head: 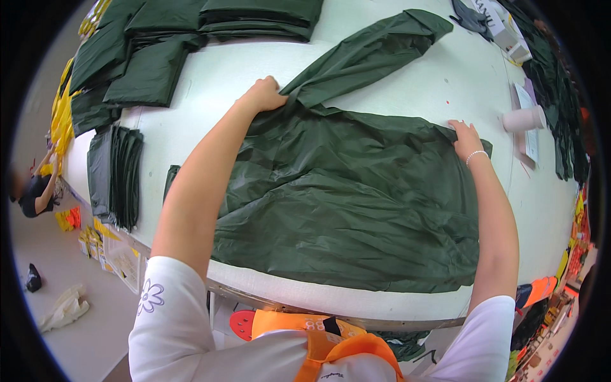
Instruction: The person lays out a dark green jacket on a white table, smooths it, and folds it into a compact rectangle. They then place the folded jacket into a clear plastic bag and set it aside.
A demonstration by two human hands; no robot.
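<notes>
A dark green coated-fabric garment (348,205), probably a raincoat, lies spread and creased on the white table before me. Its sleeve (372,57) stretches away to the upper right. My left hand (264,95) grips the fabric at the far left edge, close to where the sleeve folds over the body. At the far right corner, my right hand (467,139) holds the garment's edge, its fingertips reaching just past the cloth. A beaded bracelet circles my right wrist. Part of the garment's left side is hidden behind my left forearm.
Folded dark green garments (148,71) are stacked at the far left, with a row of folded ones (114,176) nearer. A pale cup (522,119), a box (503,31) and a grey glove (470,19) are on the right. Another person (38,196) handles yellow material at left.
</notes>
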